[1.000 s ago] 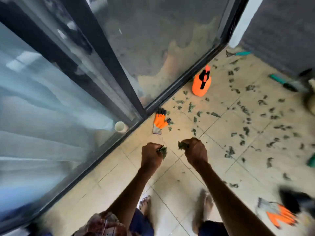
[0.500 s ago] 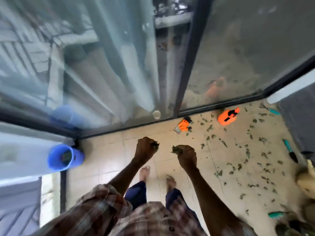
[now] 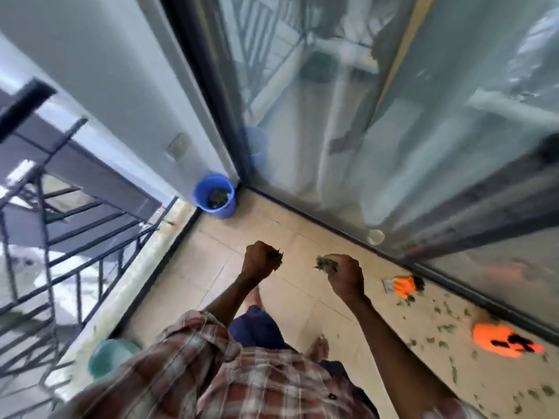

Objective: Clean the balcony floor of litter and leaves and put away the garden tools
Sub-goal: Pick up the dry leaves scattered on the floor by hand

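Note:
My left hand (image 3: 259, 260) is a fist gripping a clump of green leaves (image 3: 276, 257) that pokes out on its right side. My right hand (image 3: 344, 275) grips another clump of leaves (image 3: 325, 264) sticking out to its left. Both fists hang above the beige tiled floor (image 3: 230, 246). A blue bucket (image 3: 216, 196) stands in the far corner, ahead and to the left of my hands, with leaves lying in its bottom. An orange glove (image 3: 403, 286) and an orange spray bottle (image 3: 502, 340) lie on the floor at the right, among scattered leaves (image 3: 444, 328).
Glass sliding doors with a dark frame (image 3: 317, 220) run along the right. A black metal railing (image 3: 75, 285) on a low kerb borders the left. A teal pot (image 3: 110, 356) sits by the kerb near my left side. A small white cup (image 3: 376, 237) is behind the glass.
The view has swung left, bringing the blue bucket from the far left to the corner ahead. The glove and spray bottle have slid to the right. Both fists still hold their leaves.

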